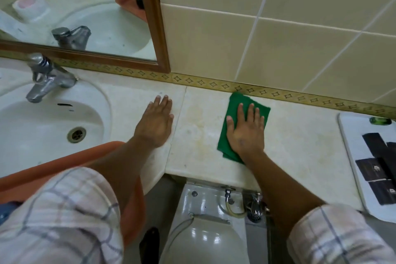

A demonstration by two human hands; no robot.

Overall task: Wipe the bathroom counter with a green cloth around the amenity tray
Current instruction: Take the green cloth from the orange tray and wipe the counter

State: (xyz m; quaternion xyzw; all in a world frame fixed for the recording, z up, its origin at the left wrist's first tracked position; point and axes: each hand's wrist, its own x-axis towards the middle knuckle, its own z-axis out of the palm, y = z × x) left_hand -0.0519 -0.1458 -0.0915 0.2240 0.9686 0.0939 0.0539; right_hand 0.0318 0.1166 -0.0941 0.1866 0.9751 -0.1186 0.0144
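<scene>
Two hands flat on the counter (pixel 203 152), both palms down, forearms reaching in from plaid rolled-up sleeves (pixel 64 216). Only the head view to go on, looking down.

Right hand (pixel 246 133): pressed on top of the cloth (pixel 244 113), fingers spread and straight, not curled around it, just pinning it flat. Thumb out to the left, touching the cloth's left edge. Wrist covering the cloth's near corner. Arm coming in straight from the lower right, elbow out of sight under the sleeve.

Cloth: green, folded, lying near the back of the counter, far corner touching the patterned border strip (pixel 278 94) along the wall. Sitting between the left hand and the tray (pixel 351 156), apart from both.

Left hand (pixel 157 123): bare on the stone, holding nothing, fingers extended and close together, pointing toward the wall. Planted just right of the sink (pixel 42 126), right beside the seam in the counter. Forearm angled up from the lower left, crossing over an orange basin (pixel 42 167) edge.

Tray: white, at the far right end of the counter, dark sachets (pixel 372 169) lying on it, something green at its back edge, too small to tell what.

Tap (pixel 47 77) behind the sink, mirror (pixel 85 6) above it. Toilet (pixel 205 229) below the counter's front edge, between the arms.
</scene>
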